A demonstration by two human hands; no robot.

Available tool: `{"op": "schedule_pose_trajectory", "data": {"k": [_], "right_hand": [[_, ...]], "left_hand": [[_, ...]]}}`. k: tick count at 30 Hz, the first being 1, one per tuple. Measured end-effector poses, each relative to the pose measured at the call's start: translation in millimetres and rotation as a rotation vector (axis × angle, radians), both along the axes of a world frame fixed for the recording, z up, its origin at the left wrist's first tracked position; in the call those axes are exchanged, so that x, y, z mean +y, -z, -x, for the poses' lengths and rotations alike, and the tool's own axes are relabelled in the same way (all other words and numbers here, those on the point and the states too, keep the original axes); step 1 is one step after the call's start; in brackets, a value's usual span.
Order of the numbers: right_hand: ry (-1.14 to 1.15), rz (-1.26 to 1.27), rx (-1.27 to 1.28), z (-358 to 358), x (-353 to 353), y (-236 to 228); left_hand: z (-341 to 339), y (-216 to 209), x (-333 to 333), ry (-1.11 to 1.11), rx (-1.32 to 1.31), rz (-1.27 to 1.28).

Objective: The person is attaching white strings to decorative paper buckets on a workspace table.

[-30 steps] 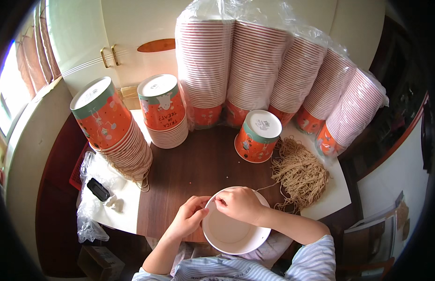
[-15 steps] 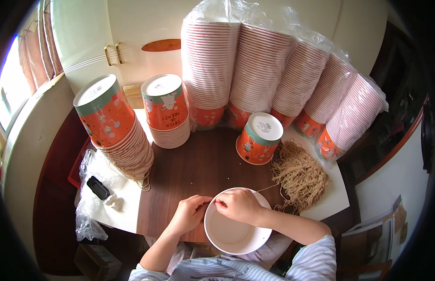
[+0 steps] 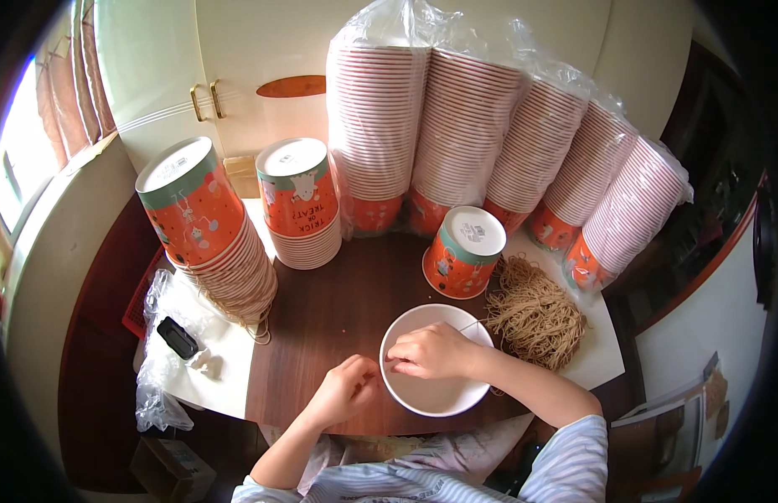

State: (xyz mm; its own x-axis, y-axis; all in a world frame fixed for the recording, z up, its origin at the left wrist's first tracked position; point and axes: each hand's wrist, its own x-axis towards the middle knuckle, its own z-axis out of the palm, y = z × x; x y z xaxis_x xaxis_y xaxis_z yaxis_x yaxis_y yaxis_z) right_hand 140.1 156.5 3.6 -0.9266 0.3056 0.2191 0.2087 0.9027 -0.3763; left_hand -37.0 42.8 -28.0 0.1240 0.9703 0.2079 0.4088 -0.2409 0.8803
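A white-lined paper bucket (image 3: 435,399) stands mouth up at the table's near edge. My right hand (image 3: 431,350) reaches into it, with closed fingertips at the inner left wall. A thin tan cord (image 3: 473,324) comes over the far right rim and runs under that hand, seemingly into its fingers. Just outside the left rim, my left hand (image 3: 347,390) is closed, its fingers curled together; whatever they may hold is hidden. The cord leads back to a loose heap of tan cord (image 3: 535,314) on the right.
An upside-down orange bucket (image 3: 462,260) stands beyond. Nested bucket stacks rise at left (image 3: 200,226) and back left (image 3: 301,205); tall plastic-wrapped bucket stacks (image 3: 468,126) line the back. A black tray-like object (image 3: 178,337) and clear plastic wrap (image 3: 154,369) lie on the left.
The bucket has moved away from me and slightly right, onto the table. My right hand has gone from the rim deeper inside; my left hand has come slightly away from the rim.
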Motion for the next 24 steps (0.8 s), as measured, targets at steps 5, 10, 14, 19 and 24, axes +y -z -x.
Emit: {"op": "schedule_pose_trajectory", "data": {"k": [5, 10, 14, 19, 24], "right_hand": [[-0.014, 0.005, -0.09, -12, -1, -6], [0.062, 0.167, -0.048, -20, -5, -5], [0.101, 0.242, 0.009, -22, -4, -2], [0.096, 0.268, 0.011, -25, -3, 1], [0.101, 0.261, 0.004, -27, -3, 0]], "left_hand": [[23, 19, 0, 0.078, -0.851, 0.177], [26, 8, 2, 0.198, -1.001, 0.276], [28, 17, 0, 0.284, -1.1, 0.288], [35, 26, -3, 0.406, -1.34, 0.069], [46, 13, -3, 0.415, -1.624, 0.042]]}}
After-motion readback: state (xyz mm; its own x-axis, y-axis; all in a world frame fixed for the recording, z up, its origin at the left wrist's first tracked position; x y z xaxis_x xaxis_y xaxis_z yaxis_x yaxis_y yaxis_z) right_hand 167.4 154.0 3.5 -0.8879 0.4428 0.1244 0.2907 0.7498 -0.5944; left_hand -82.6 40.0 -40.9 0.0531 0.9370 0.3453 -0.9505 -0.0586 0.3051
